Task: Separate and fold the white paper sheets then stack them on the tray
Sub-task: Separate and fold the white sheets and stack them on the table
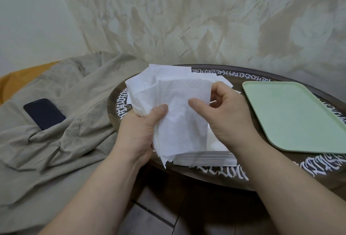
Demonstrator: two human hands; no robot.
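Note:
I hold a bunch of thin white paper sheets [174, 100] up above a round dark table [215, 176]. My left hand [138, 131] grips the bunch at its lower left, thumb on top. My right hand [226, 115] pinches the front sheet near its right edge with thumb and curled fingers. Under my hands a flat stack of white sheets [204, 158] lies near the table's front edge. A pale green tray [292, 116] with nothing on it lies on the table to the right.
A beige cloth [61, 122] covers the surface to the left, with a dark phone [44, 113] lying on it. A draped pale curtain hangs behind the table. Dark floor tiles show below the table's front edge.

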